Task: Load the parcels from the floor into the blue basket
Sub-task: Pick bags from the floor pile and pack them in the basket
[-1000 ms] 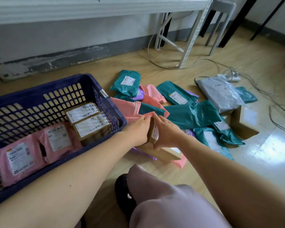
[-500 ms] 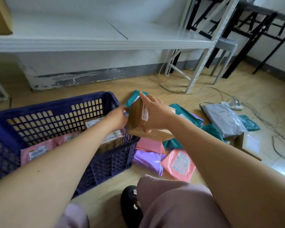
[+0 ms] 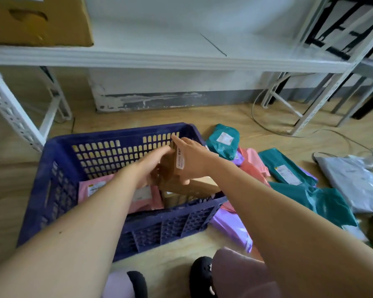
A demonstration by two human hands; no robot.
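Rigid brown cardboard parcel (image 3: pixel 167 168) with white label, gripped between left hand (image 3: pixel 152 166) and right hand (image 3: pixel 193 160), inside lattice-walled blue basket (image 3: pixel 116 150), glossy pink mailers (image 3: pixel 95 188) beneath, left fingertips hidden behind parcel, soft teal mailers (image 3: pixel 223 140) overlapping on floor (image 3: pixel 235 119).

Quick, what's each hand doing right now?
Left hand: against the side of the brown box; whether it grips cannot be told.
Right hand: grips the same brown box, above the blue basket.

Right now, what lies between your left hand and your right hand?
A brown cardboard parcel, held by the left hand and right hand from either side, over the blue basket; the head view shows it.
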